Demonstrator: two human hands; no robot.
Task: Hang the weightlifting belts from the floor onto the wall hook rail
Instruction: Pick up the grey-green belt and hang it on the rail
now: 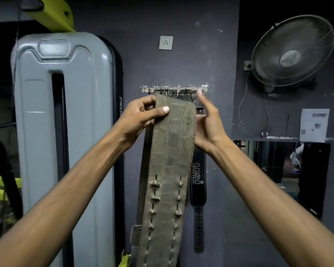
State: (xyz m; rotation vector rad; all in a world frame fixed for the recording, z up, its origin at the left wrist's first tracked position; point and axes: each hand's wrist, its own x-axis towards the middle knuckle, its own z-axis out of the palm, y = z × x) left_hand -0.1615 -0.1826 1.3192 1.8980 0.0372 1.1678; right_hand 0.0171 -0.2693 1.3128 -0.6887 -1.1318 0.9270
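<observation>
Fingers [163, 109] of left hand [137, 120] pinch the olive belt [168, 170] near its top, frame centre. Right hand [208, 124] sits at the belt's right edge, fingers spread; grip probably loose, can't tell. Belt hangs down to lower frame. Behind: black belt [198, 182] hanging from wall hook rail [174, 90].

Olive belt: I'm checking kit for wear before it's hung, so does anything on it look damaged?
Yes. The olive belt, pinched by the left hand, has frayed, torn prong holes down its lower half. The right hand is beside it, open.
</observation>
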